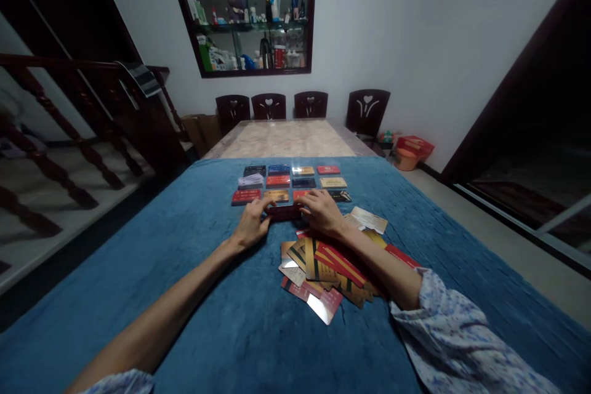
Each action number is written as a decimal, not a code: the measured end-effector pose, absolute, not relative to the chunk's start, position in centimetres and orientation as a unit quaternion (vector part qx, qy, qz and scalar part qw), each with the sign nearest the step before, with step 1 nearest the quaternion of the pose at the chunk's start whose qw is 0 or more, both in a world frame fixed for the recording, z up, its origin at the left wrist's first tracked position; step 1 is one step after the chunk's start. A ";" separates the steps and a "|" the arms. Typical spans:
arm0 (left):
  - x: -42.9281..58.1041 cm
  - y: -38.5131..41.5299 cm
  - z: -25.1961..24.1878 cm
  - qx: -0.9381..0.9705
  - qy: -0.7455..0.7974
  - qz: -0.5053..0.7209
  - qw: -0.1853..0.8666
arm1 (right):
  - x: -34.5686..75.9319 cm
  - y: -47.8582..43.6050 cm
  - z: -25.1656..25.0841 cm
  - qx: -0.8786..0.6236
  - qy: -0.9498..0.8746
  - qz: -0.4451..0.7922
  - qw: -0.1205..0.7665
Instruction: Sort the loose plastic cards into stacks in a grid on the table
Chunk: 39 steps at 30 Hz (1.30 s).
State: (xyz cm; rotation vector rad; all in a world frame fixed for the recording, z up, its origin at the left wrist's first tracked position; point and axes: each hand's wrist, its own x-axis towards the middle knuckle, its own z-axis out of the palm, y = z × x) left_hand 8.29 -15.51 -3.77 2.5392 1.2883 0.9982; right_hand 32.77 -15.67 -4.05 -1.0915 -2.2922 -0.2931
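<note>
Between my two hands a dark red stack of cards (282, 213) stands on its long edge, low over the blue cloth. My left hand (252, 222) pinches its left end with thumb and fingers. At the other end, the curled fingers of my right hand (321, 212) grip the stack, and they partly cover a red card pile behind it. Just beyond lie neat rows of card stacks (277, 181) in red, gold, blue and black. Beneath and beside my right forearm spreads a loose heap of gold, red and white cards (318, 261), partly hidden by the arm.
A blue cloth (194, 308) covers the near part of the long table, whose marbled top (295, 137) shows farther off. Dark wooden chairs (269, 106) stand at the far end. To the right are an orange bucket (406, 159) and a red bag; a stair railing is left.
</note>
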 end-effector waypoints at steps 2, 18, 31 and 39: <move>8.3 -15.6 -3.9 0.844 0.419 0.331 0.048 | 32.7 -15.7 -4.2 -0.415 -0.857 -0.108 0.284; 9.0 -16.1 -4.5 0.849 0.459 0.259 0.028 | 31.5 -17.1 -3.2 -0.493 -0.851 -0.054 0.171; 9.2 -16.1 -4.3 0.845 0.476 0.240 0.034 | 31.7 -16.8 -3.4 -0.482 -0.853 -0.095 0.176; 9.0 -16.2 -3.6 0.854 0.458 0.245 0.041 | 31.9 -16.9 -2.8 -0.475 -0.859 -0.096 0.166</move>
